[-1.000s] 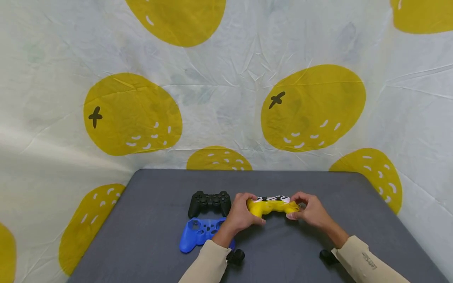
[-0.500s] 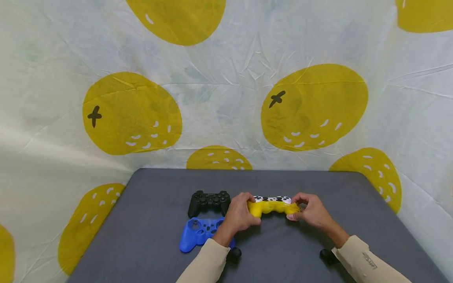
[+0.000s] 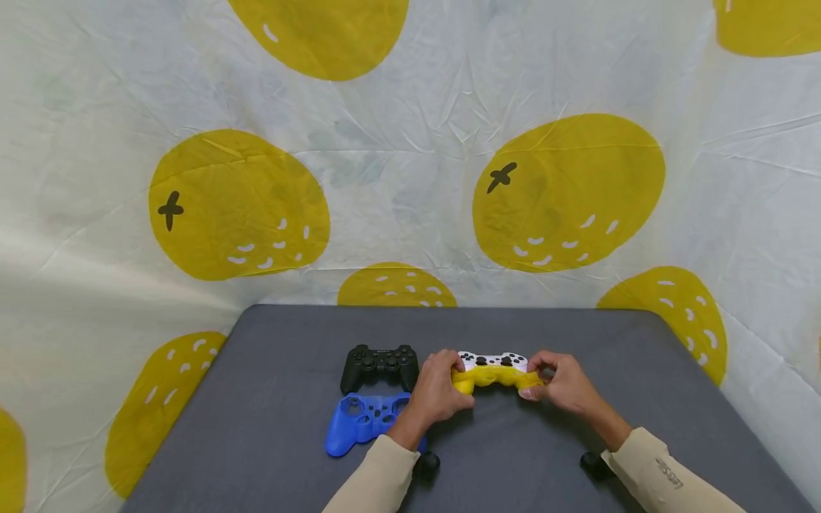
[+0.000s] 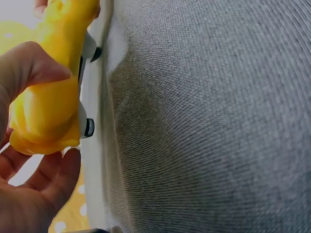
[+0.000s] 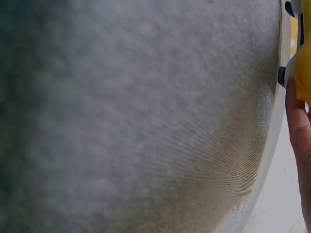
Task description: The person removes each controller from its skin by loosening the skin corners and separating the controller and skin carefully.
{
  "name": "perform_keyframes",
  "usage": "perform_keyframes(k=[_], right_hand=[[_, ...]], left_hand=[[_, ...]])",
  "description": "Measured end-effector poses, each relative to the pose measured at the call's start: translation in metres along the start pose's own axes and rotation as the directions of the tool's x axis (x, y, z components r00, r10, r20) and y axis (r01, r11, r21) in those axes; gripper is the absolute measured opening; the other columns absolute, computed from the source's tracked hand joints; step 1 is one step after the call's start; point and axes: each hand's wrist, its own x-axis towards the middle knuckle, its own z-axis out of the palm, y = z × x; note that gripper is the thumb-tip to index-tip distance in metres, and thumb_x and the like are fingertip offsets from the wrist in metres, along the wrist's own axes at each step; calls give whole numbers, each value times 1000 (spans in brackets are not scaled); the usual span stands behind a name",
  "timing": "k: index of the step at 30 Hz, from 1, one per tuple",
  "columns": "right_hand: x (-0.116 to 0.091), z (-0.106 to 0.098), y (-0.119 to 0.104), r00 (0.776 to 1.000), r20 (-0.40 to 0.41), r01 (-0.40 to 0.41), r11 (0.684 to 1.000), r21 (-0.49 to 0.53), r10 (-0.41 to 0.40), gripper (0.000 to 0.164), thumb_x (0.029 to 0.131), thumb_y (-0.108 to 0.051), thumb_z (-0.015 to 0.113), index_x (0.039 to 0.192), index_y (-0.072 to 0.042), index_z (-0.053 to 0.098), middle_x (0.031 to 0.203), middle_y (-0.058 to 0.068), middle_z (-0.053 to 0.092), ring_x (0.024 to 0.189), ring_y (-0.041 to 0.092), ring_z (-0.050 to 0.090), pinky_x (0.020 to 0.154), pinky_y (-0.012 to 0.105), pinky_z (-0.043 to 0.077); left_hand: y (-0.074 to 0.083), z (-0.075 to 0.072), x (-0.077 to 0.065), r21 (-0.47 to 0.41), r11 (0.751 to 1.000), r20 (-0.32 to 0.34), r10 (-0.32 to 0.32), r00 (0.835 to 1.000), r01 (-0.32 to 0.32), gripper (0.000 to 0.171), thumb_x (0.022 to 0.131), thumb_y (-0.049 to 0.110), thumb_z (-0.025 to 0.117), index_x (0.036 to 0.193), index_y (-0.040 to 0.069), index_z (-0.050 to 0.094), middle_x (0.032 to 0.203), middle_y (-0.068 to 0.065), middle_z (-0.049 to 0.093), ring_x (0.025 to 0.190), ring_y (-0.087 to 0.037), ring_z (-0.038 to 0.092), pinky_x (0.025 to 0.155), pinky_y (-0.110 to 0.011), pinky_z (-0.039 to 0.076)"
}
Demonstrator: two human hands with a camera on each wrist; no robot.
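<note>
Both hands hold a white game controller that sits partly inside a yellow rubbery controller cover. Its white face, with dark sticks and buttons, shows above the cover's stretched edge. My left hand grips the left end. In the left wrist view the thumb presses on the yellow cover, with fingers curled round the far side. My right hand pinches the cover's right end between thumb and fingers. The right wrist view catches only part of the cover and a finger against it.
Left of the hands, a black game controller lies on the grey tabletop. Just in front of it is a blue controller cover, partly hidden by the left forearm. A white cloth with yellow fruit shapes hangs behind the table.
The yellow cover's upper edge has shifted down toward the person, and more of the white controller's face shows. Both hands keep their hold with only slight movement.
</note>
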Motion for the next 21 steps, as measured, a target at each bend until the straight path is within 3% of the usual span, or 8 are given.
perform_keyframes(k=[5,12,21], right_hand=[[-2,0,-2,999,25,35,999,-32,-34,43,71,-17,97,101,-10,67,100,4,65,87,7,53,74,24,49],[-5,0,-6,981,51,190,977,-98,-186,55,65,-15,100,107,-12,64,105,2,61,91,8,52,75,26,51],[-5,3,-7,985,-15,168,974,-153,-172,45,66,-12,99,97,-17,67,96,-4,64,85,6,54,75,27,53]], left_hand=[[-1,0,1,-4,1000,4,-8,1000,8,44,62,19,94,94,16,64,91,3,61,84,-10,48,74,-19,41],[-3,-4,3,-44,999,2,-11,1000,11,43,63,16,95,96,13,67,93,0,63,80,-9,51,72,-20,46],[-1,-4,2,-71,996,24,-43,999,44,41,65,16,95,95,15,67,94,1,64,80,-9,53,73,-20,47]])
